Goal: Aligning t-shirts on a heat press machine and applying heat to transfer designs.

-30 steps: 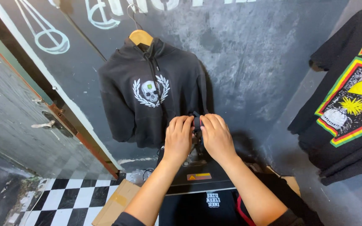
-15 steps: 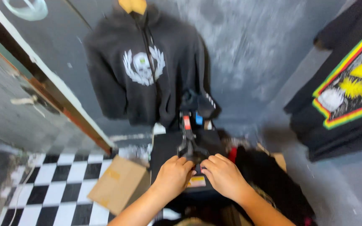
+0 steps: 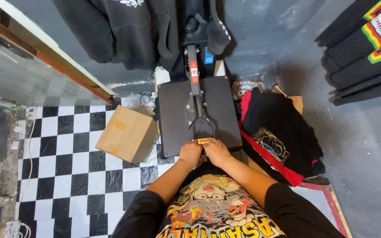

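Grey wall (image 3: 278,39), checkered floor (image 3: 67,167)

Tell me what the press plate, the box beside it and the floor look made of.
Press plate: likely metal, matte black coating; flat, rigid, even sheen.
Box: corrugated cardboard, plain brown, taped top, soft creased edges.
Floor: black and white check, glossy; probably tile or vinyl, the look leaves it open.

The heat press (image 3: 197,112) at centre is black with a red label. Lower left, the floor (image 3: 62,176) is black-and-white chequered under a plain brown cardboard box (image 3: 128,133).
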